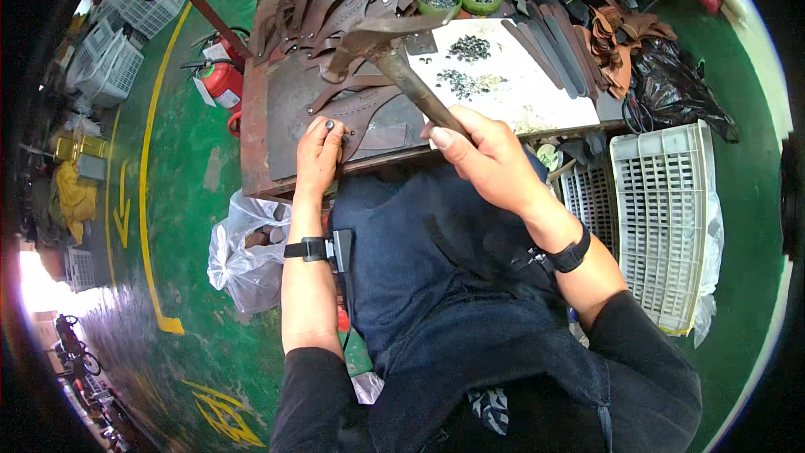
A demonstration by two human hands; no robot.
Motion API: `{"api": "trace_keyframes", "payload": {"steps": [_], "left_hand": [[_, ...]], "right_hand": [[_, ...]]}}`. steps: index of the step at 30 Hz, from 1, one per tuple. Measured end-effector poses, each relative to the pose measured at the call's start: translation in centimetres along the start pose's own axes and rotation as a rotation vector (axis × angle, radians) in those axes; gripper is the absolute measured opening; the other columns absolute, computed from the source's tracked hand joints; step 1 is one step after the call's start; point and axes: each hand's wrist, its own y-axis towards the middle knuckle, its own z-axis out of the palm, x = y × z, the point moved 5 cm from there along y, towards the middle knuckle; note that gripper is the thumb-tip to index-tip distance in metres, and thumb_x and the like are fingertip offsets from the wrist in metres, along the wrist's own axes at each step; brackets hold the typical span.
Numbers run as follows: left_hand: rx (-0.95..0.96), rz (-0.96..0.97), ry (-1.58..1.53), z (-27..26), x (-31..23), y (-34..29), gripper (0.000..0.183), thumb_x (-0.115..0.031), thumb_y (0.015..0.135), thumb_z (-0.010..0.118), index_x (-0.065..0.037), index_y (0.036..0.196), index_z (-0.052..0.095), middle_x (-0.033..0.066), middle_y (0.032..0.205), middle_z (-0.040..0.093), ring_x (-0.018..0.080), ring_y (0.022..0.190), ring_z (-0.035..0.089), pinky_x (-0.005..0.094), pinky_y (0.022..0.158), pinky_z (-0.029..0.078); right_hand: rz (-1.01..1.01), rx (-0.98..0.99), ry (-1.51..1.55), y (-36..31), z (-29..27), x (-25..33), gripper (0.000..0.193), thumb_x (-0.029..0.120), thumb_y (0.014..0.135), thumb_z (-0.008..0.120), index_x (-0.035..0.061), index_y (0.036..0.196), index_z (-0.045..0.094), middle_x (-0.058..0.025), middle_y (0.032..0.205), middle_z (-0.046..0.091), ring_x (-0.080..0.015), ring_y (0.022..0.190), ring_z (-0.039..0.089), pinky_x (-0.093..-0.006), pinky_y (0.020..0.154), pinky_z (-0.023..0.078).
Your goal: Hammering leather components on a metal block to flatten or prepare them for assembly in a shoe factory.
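My right hand (495, 159) is wrapped round the wooden handle of a hammer (419, 88), raised over the front of the workbench. Its worn metal head hangs above the brown leather pieces. Close to the bench's front edge, my left hand (319, 159) pinches a short punch (329, 125), whose dark round top shows at the fingers; the rest is hidden. Beside those fingers lies a curved brown leather strip (365, 117) with small holes along it. A dark mat (289, 130) spreads underneath.
Leather pieces (323, 4) pile up behind. A white board (537, 109) carries dark and silvery small fittings. Two green bowls (480, 0) stand behind it, dark strips (553, 46) to its right. White crates (658, 218) stand right; a plastic bag (247, 256) and fire extinguisher (222, 84) left.
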Motion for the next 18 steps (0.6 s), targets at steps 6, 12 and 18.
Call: {"api": "trace_keyframes", "payload": {"steps": [6,12,18], "left_hand": [[0.029,0.064,0.043,0.1,-0.8,-0.1,0.023,-0.019,0.098,0.058,0.001,0.091,0.066,0.0033,0.078,0.052,0.0097,0.055,0.050,0.0260,0.052,0.038],[0.029,0.037,0.043,0.7,-0.8,0.0,0.021,-0.018,0.096,0.058,0.001,0.091,0.064,0.0046,0.084,0.055,0.0112,0.057,0.053,0.0260,0.054,0.040],[-0.010,0.154,0.166,-0.1,-1.4,-0.3,0.020,-0.015,0.094,0.059,0.003,0.085,0.061,0.0067,0.076,0.052,0.0147,0.061,0.052,0.0288,0.057,0.040]], "right_hand": [[-0.228,-0.080,0.253,-0.5,-0.5,5.0,0.026,0.029,0.098,0.059,0.0030,0.100,0.063,-0.0018,0.071,0.051,-0.0094,0.066,0.047,-0.0274,0.061,0.042],[-0.031,0.200,-0.450,1.5,4.0,-4.2,0.028,0.029,0.096,0.059,0.0018,0.099,0.057,-0.0165,0.070,0.058,-0.0367,0.065,0.057,-0.0384,0.065,0.048],[-0.084,-0.188,0.114,0.3,-1.3,1.2,0.025,0.027,0.101,0.055,0.0032,0.106,0.059,-0.0024,0.066,0.051,-0.0112,0.062,0.049,-0.0298,0.059,0.042]]}}
